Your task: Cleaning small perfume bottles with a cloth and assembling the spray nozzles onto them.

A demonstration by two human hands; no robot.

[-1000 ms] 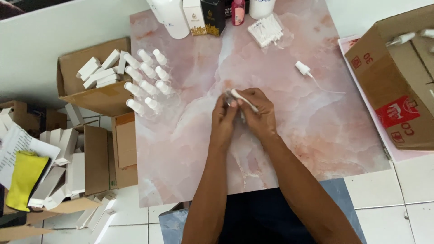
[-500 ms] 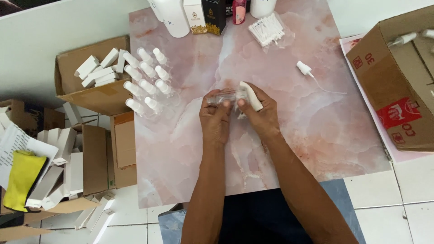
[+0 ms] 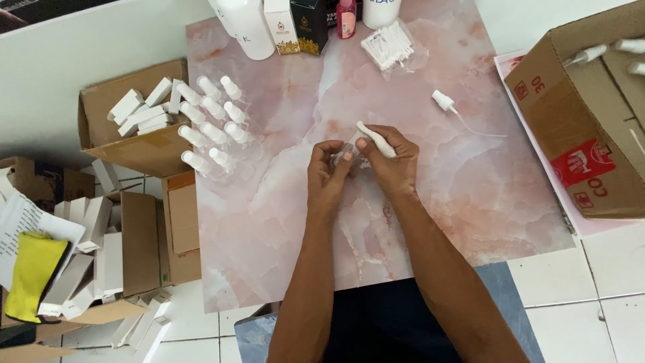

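Over the middle of a pink marble-patterned table [image 3: 282, 222], my left hand [image 3: 327, 178] pinches a small clear bottle [image 3: 348, 149] by its lower end. My right hand [image 3: 392, 161] grips the bottle's white spray cap [image 3: 376, 139] from the other side. Both hands meet just above the tabletop. The bottle's body is mostly hidden by my fingers.
Several clear bottles with white caps [image 3: 211, 128] lie in rows at the table's left. A loose white spray pump with tube [image 3: 447, 104] lies to the right. Tall bottles and boxes [image 3: 295, 23] stand at the far edge. Cardboard boxes [image 3: 591, 121] flank the table; small white cartons [image 3: 141, 107] fill the left one.
The hands have drawn slightly apart along the bottle. The white cap, earlier held slanted across my right fingers, now sits in line with the clear bottle.
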